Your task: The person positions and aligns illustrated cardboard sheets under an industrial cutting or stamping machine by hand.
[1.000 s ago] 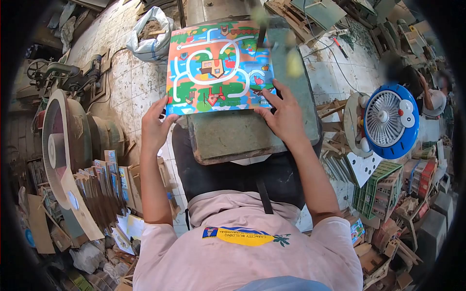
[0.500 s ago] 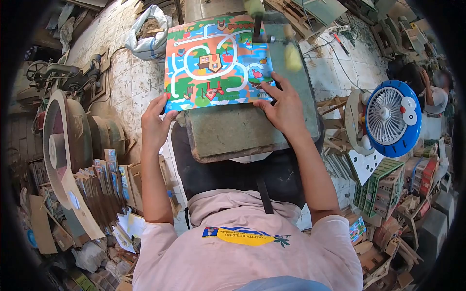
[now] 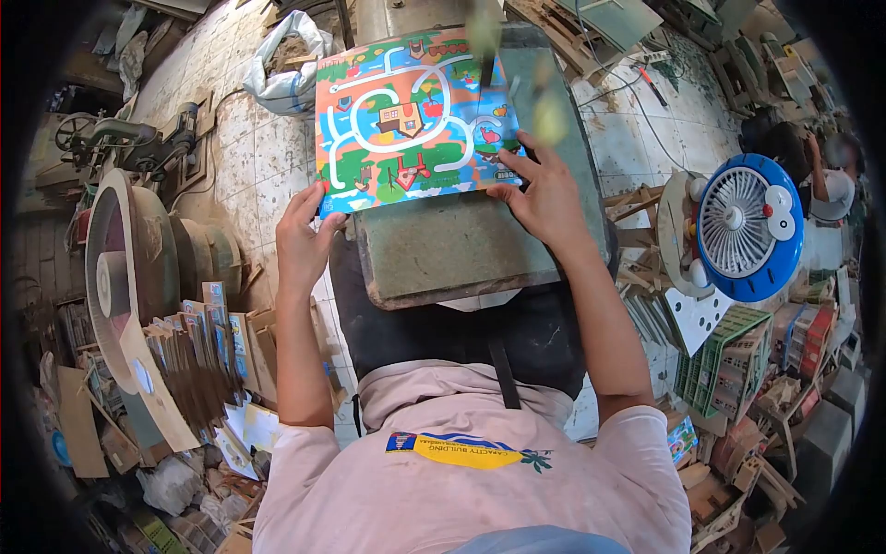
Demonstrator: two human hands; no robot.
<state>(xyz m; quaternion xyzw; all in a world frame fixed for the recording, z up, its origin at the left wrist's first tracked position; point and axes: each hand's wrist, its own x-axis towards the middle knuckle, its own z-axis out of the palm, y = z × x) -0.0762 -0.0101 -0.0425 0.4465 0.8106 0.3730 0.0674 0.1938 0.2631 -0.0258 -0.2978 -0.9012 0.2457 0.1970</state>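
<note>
L hand: narrow, gripping 7-o'clock corner of printed board. Printed board: on tabletop, overhanging at 9 o'clock; just swung slightly anticlockwise, so work angle vs. dark upright at 1 o'clock differs; contact unclear. R hand: part-spread, holding board nr. 4-o'clock corner.

Rm before board; post far R
</note>
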